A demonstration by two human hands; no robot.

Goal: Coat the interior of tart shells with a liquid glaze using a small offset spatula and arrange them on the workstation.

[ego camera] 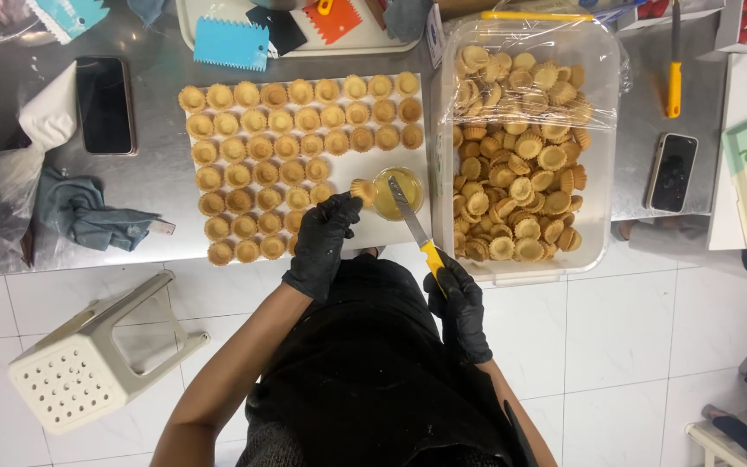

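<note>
The left hand [322,242], gloved in black, is pinching a small tart shell [361,189] between its fingertips, holding it just off the left rim of a little cup [398,192] of yellow filling that is sitting on the near right corner of the white board [365,164]. The right hand [458,303], also gloved, is closing its fingers around the yellow handle of a knife [414,227], and the blade is running far and to the left from that grip, its tip lying over the cup. So the knife's long axis is slanting from near right up to far left, ending almost at the shell; the shell is sitting just to the left of the blade tip, with only the cup's rim between them. The left hand is the one nearer the shell and is already carrying it, while the right hand is staying well back toward the person, reaching the cup only through the blade's length. To the left of the held shell, rows of tart shells [287,147] are filling most of the board, the nearest ones touching or almost touching the left fingers. To the right of the cup, a clear tub [607,130] partly covered in film is holding a heap of loose shells, its left wall standing just beside the cup and knife. The board and tub are resting on a steel table [157,173], where a dark phone [104,104] and a crumpled cloth [88,212] are lying well to the left.
</note>
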